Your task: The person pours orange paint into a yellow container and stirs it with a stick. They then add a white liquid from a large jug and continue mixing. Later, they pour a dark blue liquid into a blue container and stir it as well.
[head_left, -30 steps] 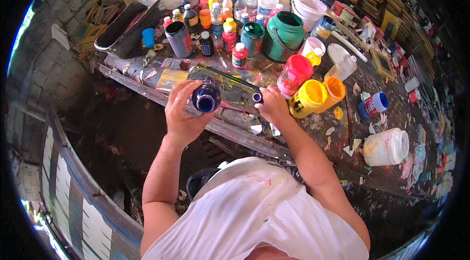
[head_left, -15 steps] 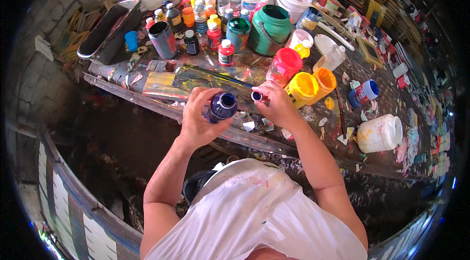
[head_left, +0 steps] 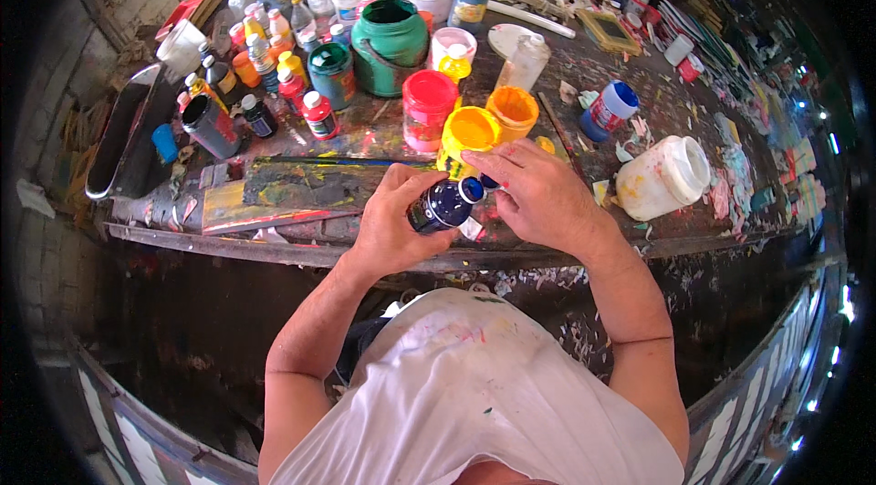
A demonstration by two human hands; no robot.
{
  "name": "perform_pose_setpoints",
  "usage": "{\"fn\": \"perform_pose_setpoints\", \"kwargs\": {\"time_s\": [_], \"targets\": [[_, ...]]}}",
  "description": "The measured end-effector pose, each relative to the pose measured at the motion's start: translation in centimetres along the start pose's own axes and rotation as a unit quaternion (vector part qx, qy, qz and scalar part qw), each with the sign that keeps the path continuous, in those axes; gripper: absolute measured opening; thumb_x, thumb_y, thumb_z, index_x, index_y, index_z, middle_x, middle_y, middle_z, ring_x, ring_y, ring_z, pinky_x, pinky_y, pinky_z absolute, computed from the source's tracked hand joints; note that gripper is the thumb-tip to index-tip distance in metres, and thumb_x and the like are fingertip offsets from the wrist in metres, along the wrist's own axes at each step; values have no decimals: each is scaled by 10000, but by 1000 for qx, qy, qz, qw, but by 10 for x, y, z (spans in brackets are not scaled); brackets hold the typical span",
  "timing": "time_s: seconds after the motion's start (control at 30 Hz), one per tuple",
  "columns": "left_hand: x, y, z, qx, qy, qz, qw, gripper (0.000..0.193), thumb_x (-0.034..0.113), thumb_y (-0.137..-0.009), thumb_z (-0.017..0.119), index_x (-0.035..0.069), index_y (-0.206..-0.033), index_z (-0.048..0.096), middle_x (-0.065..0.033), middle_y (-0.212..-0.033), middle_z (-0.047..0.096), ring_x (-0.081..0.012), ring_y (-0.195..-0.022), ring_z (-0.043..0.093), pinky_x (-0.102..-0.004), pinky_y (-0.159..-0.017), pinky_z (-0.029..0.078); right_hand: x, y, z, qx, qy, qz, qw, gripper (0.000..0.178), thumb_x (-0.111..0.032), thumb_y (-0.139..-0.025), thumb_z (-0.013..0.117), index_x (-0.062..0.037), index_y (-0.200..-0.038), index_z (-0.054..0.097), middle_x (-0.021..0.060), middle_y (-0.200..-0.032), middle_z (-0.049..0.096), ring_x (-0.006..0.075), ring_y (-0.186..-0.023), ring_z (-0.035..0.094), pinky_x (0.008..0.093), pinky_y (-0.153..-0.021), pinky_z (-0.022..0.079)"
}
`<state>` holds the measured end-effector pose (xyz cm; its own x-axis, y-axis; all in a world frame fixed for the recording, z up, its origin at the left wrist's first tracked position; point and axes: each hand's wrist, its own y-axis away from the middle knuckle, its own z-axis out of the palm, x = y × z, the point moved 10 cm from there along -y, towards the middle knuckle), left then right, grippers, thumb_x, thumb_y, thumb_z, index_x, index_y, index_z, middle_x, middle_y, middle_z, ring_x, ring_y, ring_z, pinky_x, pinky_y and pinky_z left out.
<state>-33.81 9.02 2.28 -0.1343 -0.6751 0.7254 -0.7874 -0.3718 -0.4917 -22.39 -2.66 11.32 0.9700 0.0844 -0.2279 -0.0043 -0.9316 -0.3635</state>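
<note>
My left hand [head_left: 394, 222] is wrapped round a dark blue paint bottle [head_left: 442, 208]. The bottle leans to the right, and its uncapped mouth shows blue paint. Between the fingertips of my right hand [head_left: 549, 200] is a small dark bottle cap [head_left: 489, 182], mostly covered by the fingers. The cap sits right beside the bottle's mouth; whether they touch I cannot tell. Just beyond my hands stand an open yellow paint jar [head_left: 469, 136], an orange one [head_left: 512, 111] and a red one [head_left: 430, 109]. A paint-smeared board [head_left: 301, 188] lies left of my left hand.
Several paint bottles and a green bucket [head_left: 390, 47] crowd the far side of the table. A black trough [head_left: 123, 134] stands at the left end. On the right are a blue-stained jar [head_left: 609, 111] and a tipped white jar [head_left: 662, 177]. Paper scraps litter the tabletop.
My left hand has tipped the bottle to the right and brought it nearer my right hand. The cap has turned and come up to its mouth. The view has swung to the right.
</note>
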Motion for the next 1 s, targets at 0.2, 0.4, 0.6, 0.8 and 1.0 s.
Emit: {"fn": "perform_pose_setpoints", "kwargs": {"time_s": [0.2,0.4,0.6,0.8,1.0], "targets": [[17,-18,36,-23,41,13,999,740,151,-714,981,21,-1400,732,-190,-1197,714,-378,-1148,709,-467,-1013,588,19,21,-20,-27,-33,21,999,712,28,-811,805,-101,-1503,705,145,-1181,758,344,-1125,739,453,-1010,619],[29,-28,52,-53,50,17,997,749,165,-731,976,27,-1421,720,-193,-1265,762,-386,-1207,727,-469,-1081,580,54,36,-25,-34,-238,93,966,668,65,-802,833,-91,-1445,740,109,-1136,746,278,-1094,756,389,-964,630],[28,-31,64,-87,75,-17,993,767,187,-728,969,22,-1432,715,-211,-1310,785,-387,-1224,753,-469,-1115,574,54,39,-29,-10,-197,-37,980,458,95,-813,826,-41,-1249,797,126,-1183,748,287,-1125,759,388,-981,635],[27,-32,70,-104,69,-24,992,781,204,-734,956,10,-1448,707,-219,-1336,779,-400,-1265,750,-470,-1139,569,51,40,-30,-26,-179,-80,980,426,101,-820,831,-34,-1223,800,130,-1199,760,305,-1123,762,405,-982,642],[30,-32,69,-90,48,-9,995,783,211,-737,952,11,-1453,706,-225,-1305,772,-408,-1234,751,-476,-1103,585,57,41,-29,-64,-157,-56,984,401,38,-888,826,-43,-1278,784,139,-1145,763,324,-1049,767,417,-918,639]]}}
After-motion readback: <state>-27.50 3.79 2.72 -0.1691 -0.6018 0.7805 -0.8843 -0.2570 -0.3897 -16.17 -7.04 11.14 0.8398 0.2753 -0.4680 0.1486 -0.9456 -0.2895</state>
